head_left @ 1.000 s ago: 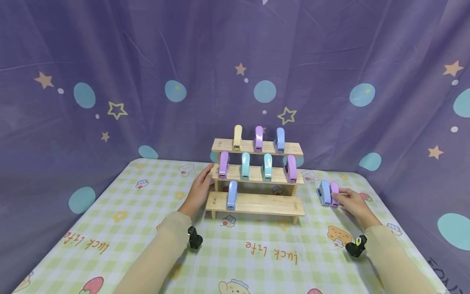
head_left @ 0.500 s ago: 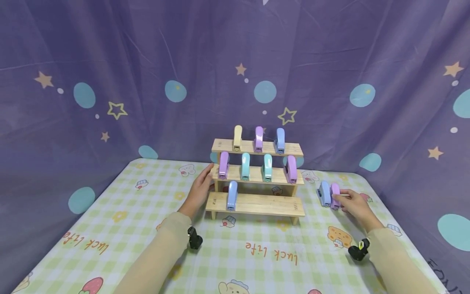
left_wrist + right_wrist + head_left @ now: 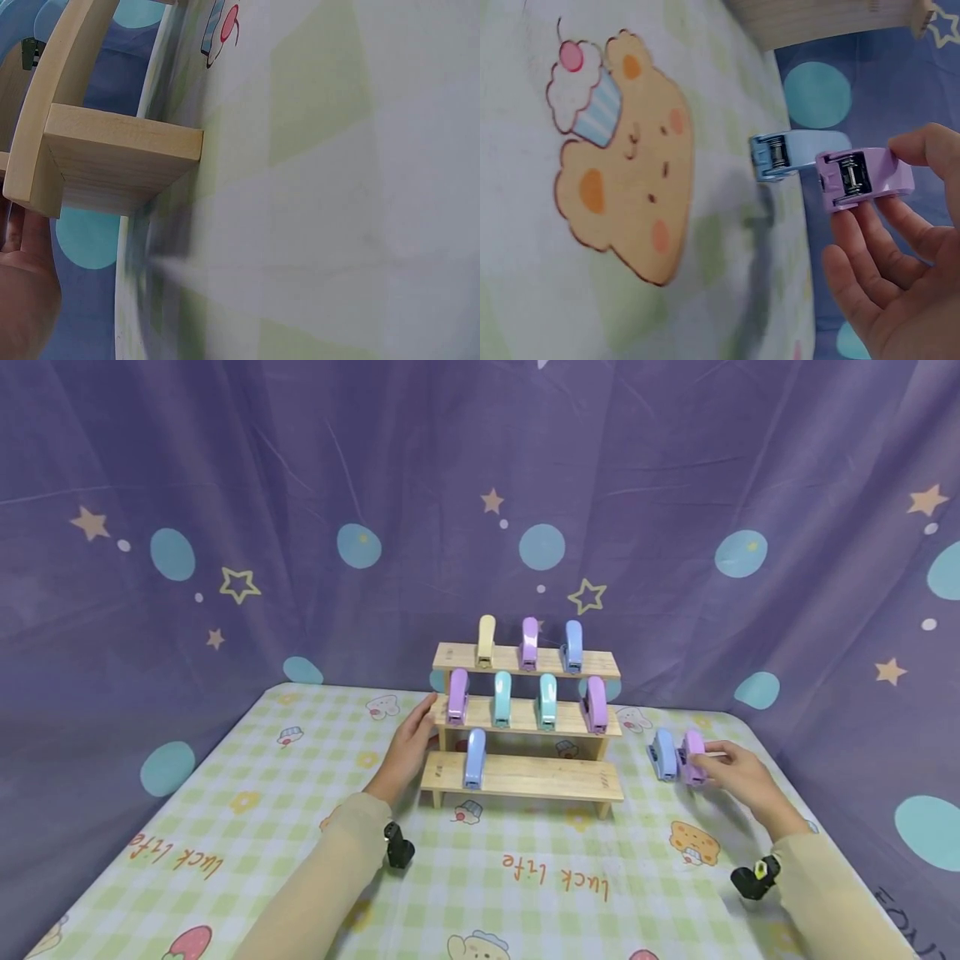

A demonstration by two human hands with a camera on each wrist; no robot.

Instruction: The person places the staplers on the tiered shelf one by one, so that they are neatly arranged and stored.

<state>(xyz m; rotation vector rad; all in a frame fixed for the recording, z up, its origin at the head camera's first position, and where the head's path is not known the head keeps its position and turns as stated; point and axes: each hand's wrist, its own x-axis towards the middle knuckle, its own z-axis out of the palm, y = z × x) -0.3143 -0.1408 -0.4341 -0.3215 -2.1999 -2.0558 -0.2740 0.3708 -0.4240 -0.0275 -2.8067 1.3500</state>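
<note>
My right hand pinches a small purple stapler between thumb and fingers. In the right wrist view its base seems to be off the cloth. Just left of it a blue stapler stands on the table. My left hand touches the left side of a three-tier wooden rack, its fingers reaching along the middle tier's end; the fingertips are partly hidden in the left wrist view. On the rack's bottom tier, toward the left, stands one blue stapler.
Several purple and teal staplers line the middle tier. The top tier holds a yellow stapler, a purple one and a blue one. A checked cloth covers the table, and a purple curtain hangs behind.
My right hand has moved slightly right with the purple stapler, widening the gap to the blue stapler beside it. The left hand and rack stay put.
</note>
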